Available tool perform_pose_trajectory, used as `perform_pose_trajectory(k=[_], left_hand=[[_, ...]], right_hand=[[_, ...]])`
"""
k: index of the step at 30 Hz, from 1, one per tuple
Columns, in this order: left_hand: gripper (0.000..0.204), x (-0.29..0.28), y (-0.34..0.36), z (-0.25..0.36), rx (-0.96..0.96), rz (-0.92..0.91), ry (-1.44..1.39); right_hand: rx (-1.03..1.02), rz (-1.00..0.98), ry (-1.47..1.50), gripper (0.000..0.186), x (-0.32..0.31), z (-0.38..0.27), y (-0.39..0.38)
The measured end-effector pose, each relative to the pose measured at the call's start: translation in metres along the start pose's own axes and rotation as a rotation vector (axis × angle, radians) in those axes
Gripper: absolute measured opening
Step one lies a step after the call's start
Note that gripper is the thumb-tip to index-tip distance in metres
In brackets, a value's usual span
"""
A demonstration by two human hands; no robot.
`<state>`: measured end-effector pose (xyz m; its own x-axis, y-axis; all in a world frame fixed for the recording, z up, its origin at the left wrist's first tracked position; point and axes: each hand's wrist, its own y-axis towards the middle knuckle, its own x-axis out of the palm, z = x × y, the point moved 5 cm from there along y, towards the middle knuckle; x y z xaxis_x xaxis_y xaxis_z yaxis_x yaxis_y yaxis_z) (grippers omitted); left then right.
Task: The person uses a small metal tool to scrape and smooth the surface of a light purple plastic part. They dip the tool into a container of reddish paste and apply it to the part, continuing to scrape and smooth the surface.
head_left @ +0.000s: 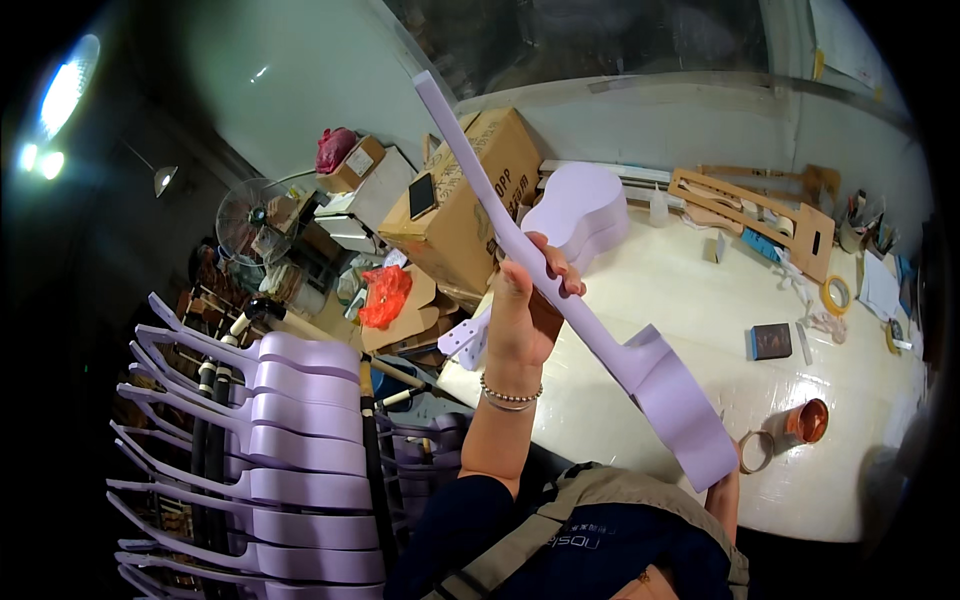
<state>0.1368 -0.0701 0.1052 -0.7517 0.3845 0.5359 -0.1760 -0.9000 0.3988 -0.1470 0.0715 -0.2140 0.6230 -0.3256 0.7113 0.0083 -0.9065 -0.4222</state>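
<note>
A lilac ukulele body with neck (690,415), without strings, is held up slantwise above the table. My left hand (530,310) wraps round its neck, thumb on the near side and fingertips showing on the far side. The neck's end points up and to the left; the rounded body hangs toward the lower right. Against the body's lower end is my right hand (730,490), mostly behind the instrument, with its fingers hidden. Another lilac ukulele (580,205) lies at the table's far left. A lilac headstock (463,340) sticks out by the left edge.
The pale table (620,300) bears an orange-brown cup (806,421), a tape ring (756,451), a dark block (771,341) and a wooden template (810,240). Several lilac ukuleles (310,440) hang on a rack at my left. Behind stand a cardboard box (490,170) and fan (257,220).
</note>
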Motion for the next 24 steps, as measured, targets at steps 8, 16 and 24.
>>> perform_pose_trajectory(k=[8, 16, 24], left_hand=[[0.056, 0.007, -0.017, -0.007, 0.121, -0.21, 0.081], [0.039, 0.039, 0.002, 0.003, 0.206, 0.044, 0.379], [0.038, 0.028, -0.01, 0.023, 0.32, 0.253, 0.79]], right_hand=[[0.11, -0.035, -0.011, 0.034, -0.014, 0.031, 0.029], [0.137, 0.193, -0.326, 0.027, -0.046, 0.034, 0.042], [0.189, 0.114, -0.333, 0.027, -0.032, 0.04, 0.031]])
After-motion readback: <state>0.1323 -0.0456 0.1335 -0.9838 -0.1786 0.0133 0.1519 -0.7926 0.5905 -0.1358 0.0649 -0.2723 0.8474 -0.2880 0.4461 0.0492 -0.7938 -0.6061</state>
